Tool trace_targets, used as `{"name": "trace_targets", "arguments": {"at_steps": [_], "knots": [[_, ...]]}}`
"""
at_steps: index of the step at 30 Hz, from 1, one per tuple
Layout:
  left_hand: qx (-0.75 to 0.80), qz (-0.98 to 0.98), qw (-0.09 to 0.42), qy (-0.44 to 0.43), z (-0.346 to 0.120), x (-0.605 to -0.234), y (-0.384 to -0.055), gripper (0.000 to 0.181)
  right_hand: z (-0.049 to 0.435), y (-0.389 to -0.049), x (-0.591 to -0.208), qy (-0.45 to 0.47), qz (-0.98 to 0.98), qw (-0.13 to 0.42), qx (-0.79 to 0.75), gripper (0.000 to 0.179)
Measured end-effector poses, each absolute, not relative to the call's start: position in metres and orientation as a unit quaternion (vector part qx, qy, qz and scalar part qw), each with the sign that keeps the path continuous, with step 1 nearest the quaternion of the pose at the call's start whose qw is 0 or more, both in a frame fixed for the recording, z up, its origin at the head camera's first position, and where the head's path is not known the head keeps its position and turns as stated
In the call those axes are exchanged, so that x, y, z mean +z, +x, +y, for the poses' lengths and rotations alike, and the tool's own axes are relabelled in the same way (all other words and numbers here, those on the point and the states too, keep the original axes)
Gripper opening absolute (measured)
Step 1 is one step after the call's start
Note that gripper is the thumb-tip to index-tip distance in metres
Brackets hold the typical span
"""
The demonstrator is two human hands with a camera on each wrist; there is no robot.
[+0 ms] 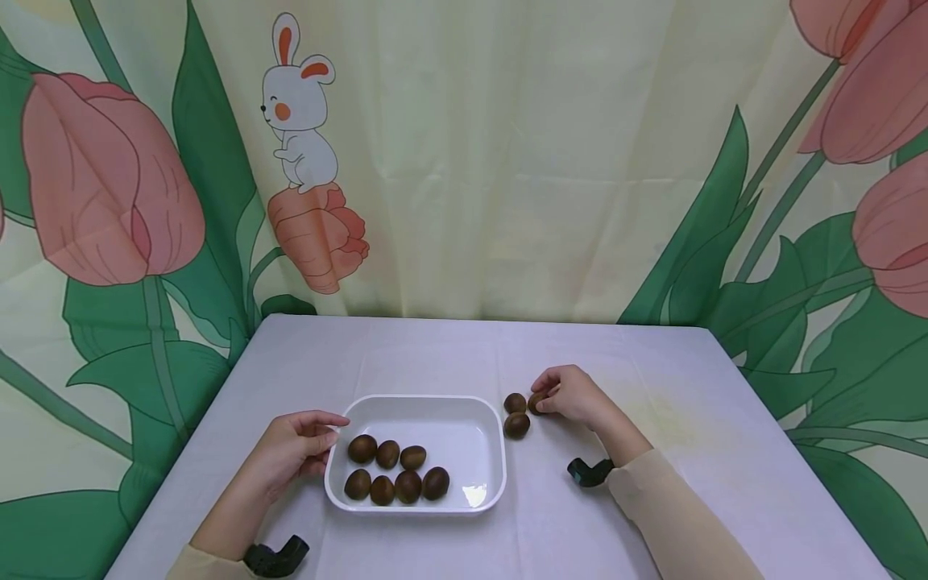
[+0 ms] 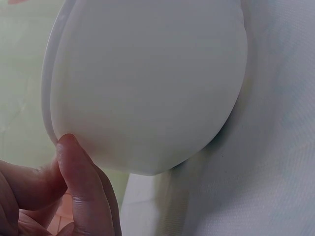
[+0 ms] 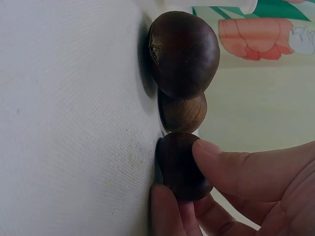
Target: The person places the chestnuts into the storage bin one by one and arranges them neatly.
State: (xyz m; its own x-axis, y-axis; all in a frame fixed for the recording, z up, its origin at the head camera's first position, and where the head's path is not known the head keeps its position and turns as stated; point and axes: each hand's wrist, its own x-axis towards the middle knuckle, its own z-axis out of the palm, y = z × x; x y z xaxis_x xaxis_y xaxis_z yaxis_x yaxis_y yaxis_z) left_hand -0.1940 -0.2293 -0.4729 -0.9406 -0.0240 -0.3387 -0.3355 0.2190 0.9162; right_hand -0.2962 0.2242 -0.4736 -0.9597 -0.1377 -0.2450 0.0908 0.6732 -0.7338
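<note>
My right hand (image 1: 574, 396) pinches a brown chestnut (image 3: 181, 164) between thumb and fingers at the tabletop, right of the tray. Two more chestnuts lie close beside it, a larger dark one (image 3: 184, 54) and a lighter one (image 3: 185, 112). The white tray (image 1: 478, 439) holds several chestnuts (image 1: 408, 486) in two rows, mostly in its left and front part. At the tray's left end, my left hand (image 1: 292, 447) grips the rim, fingertips against the edge. The left wrist view shows the tray's outer wall with the thumb and fingers at its corner.
A white cloth covers the table (image 1: 406, 354). Behind it hangs a curtain (image 1: 507, 161) printed with tulips, a rabbit and a carrot. A black wrist device (image 1: 589, 473) sits at the right cuff, another (image 1: 277, 557) at the left.
</note>
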Motion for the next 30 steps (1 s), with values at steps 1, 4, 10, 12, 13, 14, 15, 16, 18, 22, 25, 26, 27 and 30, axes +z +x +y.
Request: {"name": "trace_targets", "arguments": {"at_steps": [1, 4, 10, 12, 13, 14, 15, 16, 18, 22, 25, 26, 27, 30], "knots": [[0.614, 0.77, 0.127, -0.117, -0.229, -0.473, -0.194, 0.03, 0.224, -0.296, -0.474, -0.012, 0.903, 0.141, -0.405, 0.022], [0.615, 0.769, 0.127, -0.116, -0.23, -0.474, -0.194, 0.029, 0.225, -0.296, -0.475, -0.008, 0.902, 0.141, -0.407, 0.022], [0.616, 0.769, 0.127, -0.113, -0.23, -0.475, -0.194, 0.029, 0.227, -0.295, -0.475, -0.011, 0.901, 0.137, -0.41, 0.023], [0.616, 0.769, 0.126, -0.114, -0.23, -0.475, -0.195, 0.029, 0.228, -0.295, -0.474, -0.013, 0.902, 0.137, -0.41, 0.023], [0.617, 0.769, 0.126, -0.114, -0.23, -0.474, -0.195, 0.029, 0.228, -0.294, -0.474, -0.013, 0.902, 0.136, -0.41, 0.023], [0.616, 0.769, 0.126, -0.114, -0.23, -0.474, -0.195, 0.029, 0.229, -0.294, -0.473, -0.013, 0.902, 0.135, -0.41, 0.023], [0.617, 0.768, 0.126, -0.114, -0.23, -0.474, -0.195, 0.029, 0.229, -0.294, -0.472, -0.014, 0.902, 0.134, -0.411, 0.024], [0.617, 0.768, 0.126, -0.114, -0.23, -0.474, -0.195, 0.029, 0.229, -0.293, -0.471, -0.015, 0.902, 0.133, -0.41, 0.024], [0.618, 0.767, 0.126, -0.114, -0.23, -0.473, -0.195, 0.029, 0.229, -0.292, -0.468, -0.017, 0.902, 0.132, -0.411, 0.024], [0.618, 0.768, 0.126, -0.112, -0.23, -0.473, -0.195, 0.029, 0.227, -0.289, -0.461, -0.024, 0.894, 0.132, -0.427, 0.024], [0.617, 0.768, 0.126, -0.112, -0.23, -0.473, -0.194, 0.029, 0.225, -0.287, -0.456, -0.033, 0.882, 0.137, -0.451, 0.025], [0.617, 0.769, 0.126, -0.113, -0.23, -0.473, -0.194, 0.029, 0.224, -0.286, -0.455, -0.036, 0.877, 0.14, -0.458, 0.025], [0.616, 0.769, 0.126, -0.114, -0.23, -0.473, -0.194, 0.029, 0.224, -0.285, -0.453, -0.04, 0.873, 0.142, -0.464, 0.024], [0.616, 0.769, 0.126, -0.116, -0.229, -0.473, -0.194, 0.029, 0.221, -0.282, -0.449, -0.052, 0.864, 0.149, -0.478, 0.024]]}}
